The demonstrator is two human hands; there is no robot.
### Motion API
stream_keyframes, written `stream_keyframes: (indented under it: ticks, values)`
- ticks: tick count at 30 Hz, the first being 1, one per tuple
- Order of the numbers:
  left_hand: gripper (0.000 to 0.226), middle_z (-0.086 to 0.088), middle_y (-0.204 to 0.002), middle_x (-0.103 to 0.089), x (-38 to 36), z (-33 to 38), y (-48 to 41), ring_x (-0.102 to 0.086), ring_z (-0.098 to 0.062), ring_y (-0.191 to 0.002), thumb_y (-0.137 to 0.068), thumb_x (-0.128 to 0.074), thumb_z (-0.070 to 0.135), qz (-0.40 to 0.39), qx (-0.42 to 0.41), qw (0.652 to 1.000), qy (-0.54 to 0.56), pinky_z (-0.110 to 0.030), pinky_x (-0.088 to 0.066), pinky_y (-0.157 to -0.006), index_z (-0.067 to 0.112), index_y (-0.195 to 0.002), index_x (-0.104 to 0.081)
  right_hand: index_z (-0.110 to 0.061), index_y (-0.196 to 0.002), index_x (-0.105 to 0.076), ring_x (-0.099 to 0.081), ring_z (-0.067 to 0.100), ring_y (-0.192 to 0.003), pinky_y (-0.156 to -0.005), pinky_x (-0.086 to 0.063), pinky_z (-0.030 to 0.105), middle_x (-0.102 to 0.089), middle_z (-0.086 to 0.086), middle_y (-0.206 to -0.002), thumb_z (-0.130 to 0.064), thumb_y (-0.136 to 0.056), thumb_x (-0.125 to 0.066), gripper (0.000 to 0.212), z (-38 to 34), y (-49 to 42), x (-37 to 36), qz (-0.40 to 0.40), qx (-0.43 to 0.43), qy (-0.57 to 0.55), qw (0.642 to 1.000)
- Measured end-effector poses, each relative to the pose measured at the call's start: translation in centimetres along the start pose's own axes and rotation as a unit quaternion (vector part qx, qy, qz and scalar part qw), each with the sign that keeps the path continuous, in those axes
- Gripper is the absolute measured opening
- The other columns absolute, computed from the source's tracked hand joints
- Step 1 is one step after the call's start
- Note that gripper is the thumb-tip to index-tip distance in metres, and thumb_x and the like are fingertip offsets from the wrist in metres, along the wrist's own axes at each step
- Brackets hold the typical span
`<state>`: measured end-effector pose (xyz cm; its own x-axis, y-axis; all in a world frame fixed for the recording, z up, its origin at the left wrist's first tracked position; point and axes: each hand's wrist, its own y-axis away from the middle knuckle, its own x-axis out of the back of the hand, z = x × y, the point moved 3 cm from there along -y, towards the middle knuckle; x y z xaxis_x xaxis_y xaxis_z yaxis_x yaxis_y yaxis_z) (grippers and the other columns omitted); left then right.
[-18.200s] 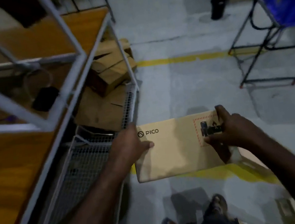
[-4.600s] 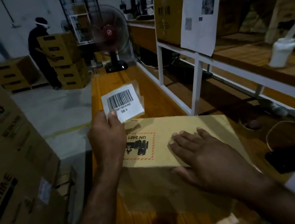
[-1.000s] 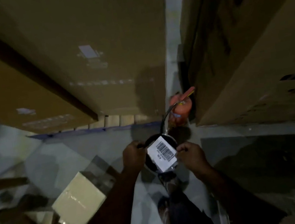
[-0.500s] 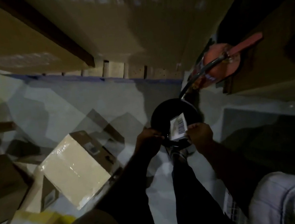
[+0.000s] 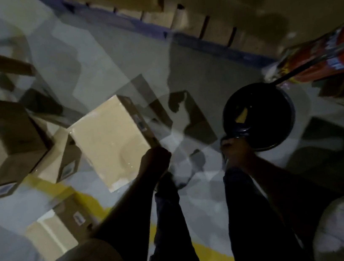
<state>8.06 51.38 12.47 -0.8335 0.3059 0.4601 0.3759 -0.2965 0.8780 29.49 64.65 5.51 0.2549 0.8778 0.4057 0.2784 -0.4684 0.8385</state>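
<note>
Black bin (image 5: pixel 272 122) on the floor (image 5: pixel 112 61), pale paper scrap (image 5: pixel 242 116) inside it. My right hand (image 5: pixel 235 149) curls at the bin's near rim; I cannot tell whether that grip clasps it. My left hand (image 5: pixel 156 160), left of the bin, is clenched, nothing visible in it. I judge the scrap light and limp: pinch one edge.

Left hand (image 5: pixel 157 159) fisted, right hand (image 5: pixel 236 150) curled, both low in front, near each other.
</note>
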Motion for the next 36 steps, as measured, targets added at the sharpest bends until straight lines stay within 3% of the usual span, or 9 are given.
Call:
stream_keyframes:
  ticks: [4, 8, 13, 17, 19, 23, 28, 31, 36]
  values:
    - [0.031, -0.021, -0.099, -0.069, 2.2, -9.2, -2.7, -0.064, -0.037, -0.098, -0.095, -0.053, 0.026, 0.078, 0.059, 0.995, 0.035, -0.032, -0.038, -0.071, 0.002, -0.085, -0.070, -0.006, -0.117, -0.067, -0.060, 0.033, -0.114, -0.095, -0.047, 0.034, -0.067, 0.017, -0.120, -0.019, -0.095, -0.056, 0.028, -10.5, 0.3, -7.9, -0.101, 0.004, -0.021, 0.995]
    - [0.036, -0.019, -0.121, -0.067, 2.5, -17.0, -5.0, -0.061, -0.035, -0.114, -0.091, -0.061, 0.029, 0.166, 0.149, 0.960, 0.168, -0.035, -0.046, -0.093, 0.005, -0.116, -0.067, -0.005, -0.126, -0.060, -0.058, 0.032, -0.119, -0.100, -0.046, 0.036, -0.063, 0.016, -0.128, -0.021, -0.091, -0.064, 0.039, -17.5, -1.5, -14.8, -0.085, 0.064, -0.030, 0.994]
    - [0.079, -0.017, -0.132, -0.042, 1.2, -23.4, -8.0, -0.048, -0.040, -0.120, -0.067, -0.080, 0.026, 0.200, 0.250, 0.902, 0.288, -0.047, -0.043, -0.104, 0.004, -0.131, -0.039, -0.011, -0.133, -0.051, -0.061, 0.026, -0.114, -0.101, -0.049, 0.041, -0.063, 0.008, -0.127, -0.024, -0.079, -0.071, 0.059, -20.1, -5.5, -19.3, -0.068, 0.054, -0.074, 0.993]
    - [0.026, -0.016, -0.084, -0.061, 0.8, -24.2, -9.0, -0.057, -0.023, -0.076, -0.067, -0.074, -0.001, 0.134, 0.151, 0.846, 0.494, -0.035, -0.050, -0.070, -0.007, -0.083, -0.053, -0.018, -0.128, -0.056, -0.062, 0.021, -0.108, -0.099, -0.051, 0.046, -0.064, -0.002, -0.116, -0.026, -0.075, -0.069, 0.055, -19.4, -6.5, -19.7, -0.086, 0.048, -0.073, 0.992]
    - [0.010, -0.016, -0.085, -0.069, 1.6, -24.3, -8.4, -0.066, -0.026, -0.077, -0.080, -0.070, 0.003, 0.137, 0.114, 0.806, 0.565, -0.030, -0.056, -0.063, -0.002, -0.086, -0.065, -0.019, -0.130, -0.056, -0.062, 0.021, -0.110, -0.099, -0.050, 0.047, -0.064, 0.000, -0.119, -0.025, -0.078, -0.066, 0.053, -20.1, -5.0, -19.0, -0.078, 0.070, -0.064, 0.992]
    - [0.026, -0.017, -0.094, -0.072, 3.5, -24.7, -5.0, -0.071, -0.036, -0.086, -0.091, -0.068, 0.036, 0.130, 0.154, 0.737, 0.645, -0.048, -0.061, -0.075, 0.011, -0.096, -0.067, -0.022, -0.144, -0.048, -0.055, 0.025, -0.118, -0.101, -0.048, 0.041, -0.053, 0.008, -0.131, -0.024, -0.086, -0.064, 0.060, -23.7, 2.0, -16.8, -0.014, 0.164, -0.001, 0.986]
    - [0.052, -0.009, -0.098, -0.071, 9.4, -24.4, 1.8, -0.069, -0.029, -0.087, -0.089, -0.058, 0.060, 0.136, 0.124, 0.710, 0.680, -0.038, -0.055, -0.066, 0.013, -0.111, -0.063, -0.022, -0.117, -0.068, -0.059, 0.029, -0.110, -0.092, -0.052, 0.050, -0.056, 0.003, -0.112, -0.043, -0.079, -0.061, 0.044, -30.9, 13.2, -12.5, 0.121, 0.305, -0.078, 0.941]
    - [0.050, 0.000, -0.091, -0.072, 14.4, -23.7, 6.0, -0.067, -0.020, -0.081, -0.090, -0.053, 0.064, 0.129, 0.077, 0.722, 0.676, -0.031, -0.050, -0.063, 0.019, -0.105, -0.068, -0.020, -0.100, -0.072, -0.058, 0.026, -0.109, -0.088, -0.053, 0.049, -0.055, 0.000, -0.111, -0.044, -0.078, -0.064, 0.033, -35.5, 18.7, -8.4, 0.183, 0.360, -0.098, 0.910]
    - [0.067, -0.006, -0.122, -0.071, 21.3, -22.7, 12.0, -0.065, -0.028, -0.116, -0.081, -0.059, 0.072, 0.082, -0.048, 0.767, 0.635, -0.052, -0.048, -0.101, 0.021, -0.123, -0.068, -0.017, -0.098, -0.067, -0.049, 0.012, -0.127, -0.098, -0.052, 0.043, -0.051, -0.006, -0.133, -0.042, -0.081, -0.067, 0.030, -39.2, 27.3, -3.4, 0.201, 0.394, -0.113, 0.890]
